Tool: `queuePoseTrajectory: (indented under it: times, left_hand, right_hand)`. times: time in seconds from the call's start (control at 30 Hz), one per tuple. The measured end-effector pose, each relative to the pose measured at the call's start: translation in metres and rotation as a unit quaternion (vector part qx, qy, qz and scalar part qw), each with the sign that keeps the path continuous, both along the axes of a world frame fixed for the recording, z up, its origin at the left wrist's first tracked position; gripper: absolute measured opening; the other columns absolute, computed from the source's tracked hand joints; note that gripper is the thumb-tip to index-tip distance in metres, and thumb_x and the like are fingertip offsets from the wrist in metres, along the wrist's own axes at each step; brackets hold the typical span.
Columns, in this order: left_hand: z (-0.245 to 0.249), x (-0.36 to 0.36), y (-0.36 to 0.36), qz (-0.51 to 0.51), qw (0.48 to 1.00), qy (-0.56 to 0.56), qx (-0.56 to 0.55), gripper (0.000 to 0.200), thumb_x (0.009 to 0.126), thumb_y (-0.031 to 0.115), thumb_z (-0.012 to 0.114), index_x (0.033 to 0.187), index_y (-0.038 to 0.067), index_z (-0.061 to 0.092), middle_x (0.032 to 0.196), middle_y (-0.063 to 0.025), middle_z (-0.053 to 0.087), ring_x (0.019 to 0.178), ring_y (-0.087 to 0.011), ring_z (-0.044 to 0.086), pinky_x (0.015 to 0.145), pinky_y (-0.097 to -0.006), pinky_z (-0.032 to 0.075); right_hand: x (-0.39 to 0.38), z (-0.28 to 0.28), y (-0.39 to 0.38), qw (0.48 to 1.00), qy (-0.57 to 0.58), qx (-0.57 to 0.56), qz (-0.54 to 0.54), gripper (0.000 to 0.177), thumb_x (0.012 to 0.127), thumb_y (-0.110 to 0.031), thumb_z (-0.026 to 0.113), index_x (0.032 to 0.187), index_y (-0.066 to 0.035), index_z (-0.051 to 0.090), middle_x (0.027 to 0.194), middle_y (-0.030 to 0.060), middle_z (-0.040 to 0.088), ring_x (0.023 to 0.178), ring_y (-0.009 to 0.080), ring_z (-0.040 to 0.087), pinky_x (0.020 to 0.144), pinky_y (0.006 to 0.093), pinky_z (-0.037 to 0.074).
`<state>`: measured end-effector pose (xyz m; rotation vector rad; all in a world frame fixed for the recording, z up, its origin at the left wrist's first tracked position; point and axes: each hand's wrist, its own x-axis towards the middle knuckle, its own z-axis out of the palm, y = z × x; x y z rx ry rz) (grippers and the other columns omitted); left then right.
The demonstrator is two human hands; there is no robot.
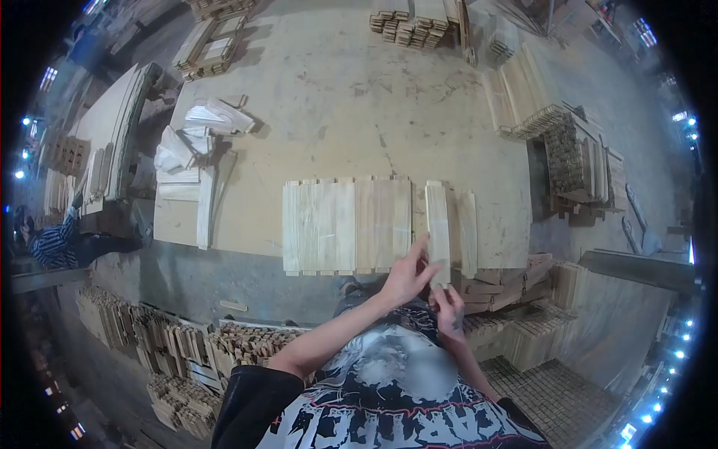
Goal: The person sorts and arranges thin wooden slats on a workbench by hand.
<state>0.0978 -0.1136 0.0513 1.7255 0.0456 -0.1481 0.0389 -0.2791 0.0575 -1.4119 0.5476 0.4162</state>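
Near the front edge of the large table lies a row of pale wooden boards [336, 224], side by side. To its right is a separate light board [438, 224], its near end at my hands. My left hand [408, 275] is at the left side of this board, fingers apart, the index finger pointing along its edge. Under the board's near end, my right hand [449, 308] has its fingers closed on it. Another narrow board [468, 233] lies just to the right.
Wrapped bundles [213, 118] and planks [205, 202] lie on the table's left side. Board stacks stand at the back [411, 22] and right [523, 93]. At far left is a person in a striped top [54, 243]. More wood piles [250, 348] stand below the table's front edge.
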Motion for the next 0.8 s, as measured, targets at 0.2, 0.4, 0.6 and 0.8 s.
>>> queuePoseTrajectory:
  times: [0.2,0.4,0.6,0.8]
  left_hand:
    - [0.008,-0.019,0.096,0.206,0.977,0.03,0.034,0.051,0.1,0.009,0.061,0.149,0.011,0.048,0.095,-0.0007,0.058,0.087,-0.0104,0.057,0.077,-0.0264,0.049]
    - [-0.057,-0.08,0.263,0.43,0.889,0.055,0.149,0.038,0.101,0.005,0.057,0.138,-0.001,0.06,0.12,-0.0137,0.069,0.107,-0.0187,0.064,0.095,-0.0311,0.051]
    - [-0.052,-0.084,0.272,0.307,0.908,0.058,0.28,0.041,0.094,0.002,0.062,0.135,0.002,0.062,0.115,-0.0155,0.062,0.1,-0.0245,0.063,0.088,-0.0354,0.05]
    - [-0.042,-0.082,0.252,0.309,0.829,-0.032,0.466,0.042,0.089,0.003,0.068,0.13,0.004,0.063,0.106,-0.0177,0.056,0.091,-0.0332,0.058,0.079,-0.0438,0.047]
  right_hand:
    - [0.028,0.005,0.022,0.981,-0.103,-0.068,0.149,0.022,0.093,-0.009,0.072,0.114,-0.005,0.072,0.094,0.0036,0.071,0.082,0.009,0.064,0.074,0.0237,0.052]
    - [0.063,0.007,0.027,0.915,-0.26,-0.259,0.168,0.023,0.089,-0.01,0.073,0.112,-0.008,0.073,0.101,0.0081,0.071,0.091,0.0191,0.068,0.078,0.0304,0.054]
    - [0.089,-0.031,0.11,0.743,-0.435,-0.369,0.351,0.051,0.09,-0.033,0.07,0.136,-0.014,0.06,0.141,0.0081,0.056,0.133,0.0261,0.049,0.114,0.0498,0.034]
    - [0.104,-0.054,0.148,0.65,-0.444,-0.448,0.423,0.079,0.092,-0.043,0.063,0.157,-0.007,0.034,0.165,0.0068,0.031,0.153,0.0232,0.024,0.124,0.055,0.013]
